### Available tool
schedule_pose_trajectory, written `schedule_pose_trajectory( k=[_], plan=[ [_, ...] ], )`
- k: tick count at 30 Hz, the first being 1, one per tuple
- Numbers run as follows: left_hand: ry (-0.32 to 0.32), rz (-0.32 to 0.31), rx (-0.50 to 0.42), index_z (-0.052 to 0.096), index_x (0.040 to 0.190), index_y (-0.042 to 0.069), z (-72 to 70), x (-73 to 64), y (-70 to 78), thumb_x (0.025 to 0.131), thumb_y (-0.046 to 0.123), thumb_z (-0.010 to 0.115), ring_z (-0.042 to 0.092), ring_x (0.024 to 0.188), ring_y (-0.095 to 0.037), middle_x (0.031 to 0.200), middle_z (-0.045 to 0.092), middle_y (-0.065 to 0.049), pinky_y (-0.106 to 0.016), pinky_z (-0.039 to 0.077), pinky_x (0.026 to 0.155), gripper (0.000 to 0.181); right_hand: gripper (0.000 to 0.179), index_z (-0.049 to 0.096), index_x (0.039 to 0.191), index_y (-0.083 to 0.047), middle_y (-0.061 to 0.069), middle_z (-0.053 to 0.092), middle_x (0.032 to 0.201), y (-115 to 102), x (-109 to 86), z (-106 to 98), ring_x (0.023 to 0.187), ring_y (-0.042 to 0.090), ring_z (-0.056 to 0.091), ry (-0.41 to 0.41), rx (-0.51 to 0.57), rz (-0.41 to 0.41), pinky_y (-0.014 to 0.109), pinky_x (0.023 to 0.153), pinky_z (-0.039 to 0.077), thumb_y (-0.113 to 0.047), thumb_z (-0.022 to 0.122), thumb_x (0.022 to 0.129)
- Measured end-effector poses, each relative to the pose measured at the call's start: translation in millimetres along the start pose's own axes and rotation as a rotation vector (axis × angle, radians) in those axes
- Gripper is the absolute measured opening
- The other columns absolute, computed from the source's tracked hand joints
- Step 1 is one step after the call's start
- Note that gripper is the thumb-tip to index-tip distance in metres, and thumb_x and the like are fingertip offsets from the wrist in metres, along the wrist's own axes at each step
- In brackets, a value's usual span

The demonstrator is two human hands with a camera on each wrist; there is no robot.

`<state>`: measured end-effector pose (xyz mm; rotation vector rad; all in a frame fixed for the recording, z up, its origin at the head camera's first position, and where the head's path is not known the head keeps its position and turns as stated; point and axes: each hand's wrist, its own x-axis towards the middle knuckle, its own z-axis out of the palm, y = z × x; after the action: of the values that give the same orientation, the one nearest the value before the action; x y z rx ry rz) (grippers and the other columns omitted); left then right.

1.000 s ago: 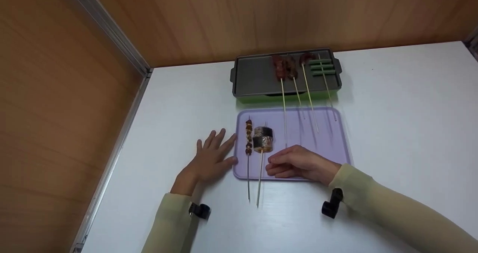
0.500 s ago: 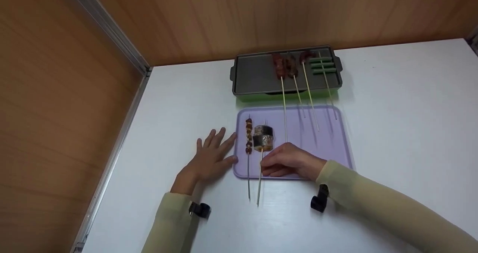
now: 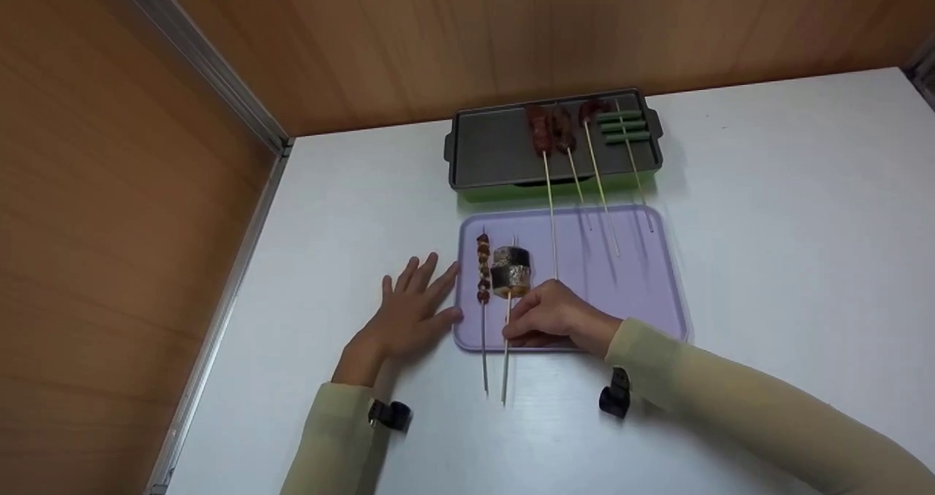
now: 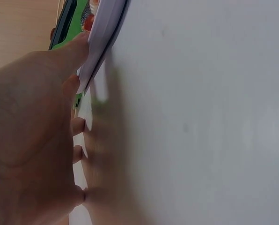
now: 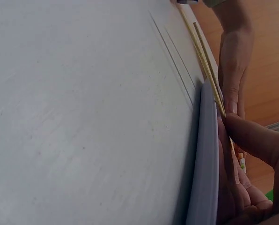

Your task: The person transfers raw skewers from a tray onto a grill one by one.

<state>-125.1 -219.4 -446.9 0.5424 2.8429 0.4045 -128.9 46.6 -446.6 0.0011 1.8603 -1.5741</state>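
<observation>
The right hand [image 3: 551, 316] has its grip pinched on the stick of the thick skewer [image 3: 510, 270], which lies on the purple tray [image 3: 635, 283] (a thinner skewer [image 3: 483, 269] is just beside it). The left hand [image 3: 413, 320], fingers spread and grasping nothing, touches the tray's left rim on the worktop [image 3: 767, 225].

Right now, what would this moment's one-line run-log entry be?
left hand: touches rim of tray | right hand: pinches stick of silver-black skewer | tray also: brown-chunk skewer | grill: food ends of four skewers
</observation>
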Motion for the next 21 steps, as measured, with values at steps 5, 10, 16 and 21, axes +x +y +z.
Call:
schedule_pose_trajectory(
  k=[5, 10, 16, 21],
  plan=[
    [0.003, -0.004, -0.009, 0.017, 0.157, 0.037, 0.5, 0.4, 0.0, 0.098, 0.062, 0.040, -0.003, 0.149, -0.034, 0.165, 0.005, -0.006, -0.068, -0.001, 0.110, 0.068, 0.026, 0.069, 0.100, 0.003, 0.015, 0.073, 0.079, 0.7, -1.4, -3.3, 0.065, 0.017, 0.071, 0.001, 0.097, 0.059, 0.028, 0.060, 0.057, -0.003, 0.080, 0.077],
    [0.008, -0.008, -0.020, 0.017, 0.157, 0.037, 0.9, -0.1, -0.6, 0.098, 0.062, 0.040, -0.005, 0.149, -0.033, 0.165, 0.004, -0.004, -0.067, -0.003, 0.110, 0.068, 0.028, 0.060, 0.114, 0.006, 0.019, 0.073, 0.089, 1.6, -1.4, -5.1, 0.074, 0.024, 0.073, -0.018, 0.222, 0.082, 0.030, 0.062, 0.058, -0.001, 0.068, 0.088],
    [0.010, -0.016, -0.028, 0.017, 0.157, 0.039, 2.0, -0.1, -0.5, 0.097, 0.064, 0.040, -0.005, 0.149, -0.032, 0.165, 0.005, -0.004, -0.066, -0.003, 0.111, 0.069, 0.032, 0.058, 0.116, 0.007, 0.020, 0.073, 0.092, 4.2, -2.3, -5.2, 0.079, 0.025, 0.073, -0.047, 0.264, 0.068, 0.034, 0.068, 0.059, -0.002, 0.070, 0.087],
    [0.015, -0.015, -0.033, 0.019, 0.157, 0.037, 2.2, -0.1, -0.3, 0.097, 0.063, 0.041, -0.003, 0.149, -0.033, 0.165, 0.006, -0.004, -0.068, -0.002, 0.110, 0.069, 0.036, 0.067, 0.110, 0.005, 0.017, 0.073, 0.090, 7.4, -5.7, -7.2, 0.080, 0.022, 0.073, -0.047, 0.206, 0.022, 0.033, 0.072, 0.058, -0.005, 0.080, 0.079]
  ],
)
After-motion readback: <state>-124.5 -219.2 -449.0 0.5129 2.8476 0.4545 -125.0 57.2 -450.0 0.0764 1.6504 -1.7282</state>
